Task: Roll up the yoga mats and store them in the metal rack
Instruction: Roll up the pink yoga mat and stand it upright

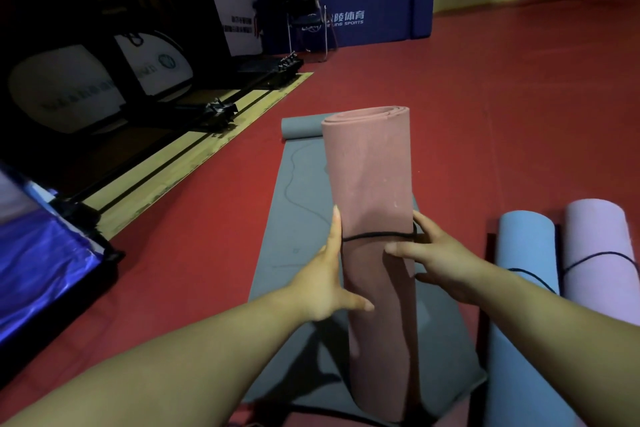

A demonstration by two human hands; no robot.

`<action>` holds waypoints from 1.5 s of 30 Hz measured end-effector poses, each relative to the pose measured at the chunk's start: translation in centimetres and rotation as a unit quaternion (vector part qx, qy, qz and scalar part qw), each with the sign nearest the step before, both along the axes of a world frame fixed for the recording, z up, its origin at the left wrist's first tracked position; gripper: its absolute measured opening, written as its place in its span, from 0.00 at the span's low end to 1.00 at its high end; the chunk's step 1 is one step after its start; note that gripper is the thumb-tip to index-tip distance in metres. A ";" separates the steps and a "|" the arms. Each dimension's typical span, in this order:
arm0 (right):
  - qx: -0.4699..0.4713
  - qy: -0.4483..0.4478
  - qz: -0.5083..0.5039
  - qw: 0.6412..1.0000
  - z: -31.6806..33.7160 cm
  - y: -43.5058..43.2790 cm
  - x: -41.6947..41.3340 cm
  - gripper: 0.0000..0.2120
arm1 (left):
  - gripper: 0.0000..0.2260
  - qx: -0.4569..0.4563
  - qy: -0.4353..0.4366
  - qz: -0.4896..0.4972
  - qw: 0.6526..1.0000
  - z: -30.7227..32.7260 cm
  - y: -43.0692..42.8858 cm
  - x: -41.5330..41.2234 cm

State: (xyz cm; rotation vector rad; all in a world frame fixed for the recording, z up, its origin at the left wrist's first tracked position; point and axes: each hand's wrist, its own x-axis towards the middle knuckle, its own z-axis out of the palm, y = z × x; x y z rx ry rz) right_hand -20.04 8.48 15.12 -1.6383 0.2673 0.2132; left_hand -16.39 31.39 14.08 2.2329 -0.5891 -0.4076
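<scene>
With the rolled pink mat (370, 177) upright over the flat grey mat (294, 218), I brace its 9 o'clock side with my left hand (322, 284), fingers straight, while my right hand (440, 263), fingers curled round its 3 o'clock side, should cinch the black cord (374, 236) snug.

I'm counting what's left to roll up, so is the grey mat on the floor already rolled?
No, the grey mat lies spread flat on the floor beneath the pink roll, with only its far end curled.
</scene>
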 end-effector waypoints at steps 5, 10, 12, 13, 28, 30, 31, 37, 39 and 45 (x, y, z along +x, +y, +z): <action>-0.007 0.005 -0.008 1.000 -0.7 -0.6 0.2 0.34 | 0.72 -0.021 0.026 0.015 0.999 -0.9 -1.0 0.5; 0.003 0.002 -0.040 0.999 -0.9 -0.5 0.2 0.34 | 0.71 0.000 0.014 0.016 1.000 -2.0 -1.8 0.6; 0.002 -0.009 -0.067 0.998 -0.7 -0.3 0.2 0.33 | 0.70 0.000 -0.006 0.034 0.999 -1.7 -2.4 0.7; -0.006 -0.017 -0.078 0.997 -0.4 -0.2 0.1 0.33 | 0.69 -0.006 -0.018 0.042 0.999 -1.3 -2.6 1.0; 0.085 -0.145 -0.141 0.976 10.7 6.9 1.1 0.29 | 0.42 -0.212 -0.138 0.143 0.957 9.4 3.1 -0.2; 0.099 -0.131 -0.134 0.977 10.2 9.3 2.2 0.29 | 0.39 -0.206 -0.148 0.157 0.954 9.2 5.3 0.2; 0.111 -0.115 -0.124 0.979 9.7 11.3 3.3 0.29 | 0.38 -0.204 -0.147 0.169 0.953 8.9 7.3 0.8; 0.184 -0.028 -0.071 0.980 5.3 25.8 11.1 0.31 | 0.33 -0.173 -0.150 0.262 0.938 6.3 20.6 5.7; 0.207 0.005 -0.049 0.977 3.0 30.5 13.8 0.33 | 0.33 -0.161 -0.145 0.302 0.929 4.5 24.7 7.7; 0.207 0.122 0.018 0.971 -8.5 40.0 18.8 0.20 | 0.41 -0.018 -0.095 0.408 0.908 -6.2 34.5 11.4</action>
